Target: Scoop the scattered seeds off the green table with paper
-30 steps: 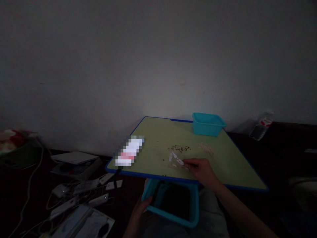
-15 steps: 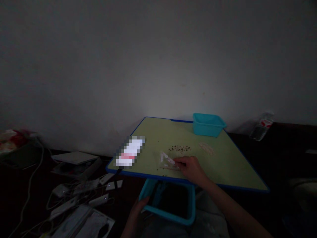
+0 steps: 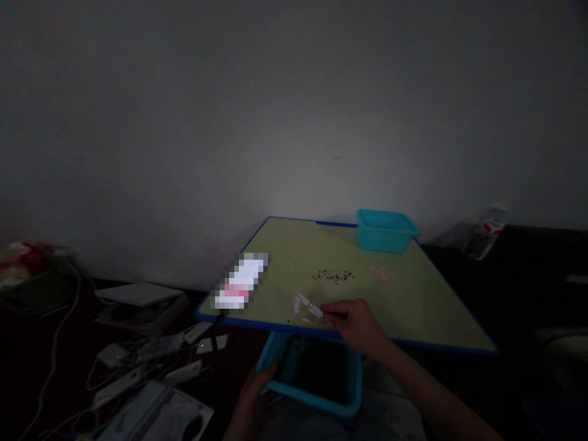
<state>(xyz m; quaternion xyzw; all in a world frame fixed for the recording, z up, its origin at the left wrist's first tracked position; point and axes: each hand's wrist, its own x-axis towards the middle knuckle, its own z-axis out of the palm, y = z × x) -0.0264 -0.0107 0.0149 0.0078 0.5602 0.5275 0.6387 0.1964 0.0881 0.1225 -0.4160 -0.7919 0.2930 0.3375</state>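
Observation:
My right hand point(image 3: 356, 324) rests at the near edge of a small green table point(image 3: 413, 318) with a blue rim. Its fingers pinch a small clear plastic bag point(image 3: 305, 309) that lies on the tabletop by that edge. My left hand point(image 3: 257, 386) grips the left rim of a teal bin point(image 3: 353, 401) held below the table's front edge. A patch of dark seeds point(image 3: 333, 275) and a pale heap of grains point(image 3: 383, 274) lie on the table beyond my right hand.
A teal tub point(image 3: 386, 229) stands at the table's far right corner. A pixelated white-and-pink object point(image 3: 239, 283) lies at the table's left edge. Cables, chargers and flat boxes point(image 3: 138, 349) cover the floor at left. A plastic bottle point(image 3: 484, 233) leans against the wall.
My right hand has dragged the clear bag leftward and nearer, up to the table's front edge. The teal bin in my left hand has shifted slightly left beneath it.

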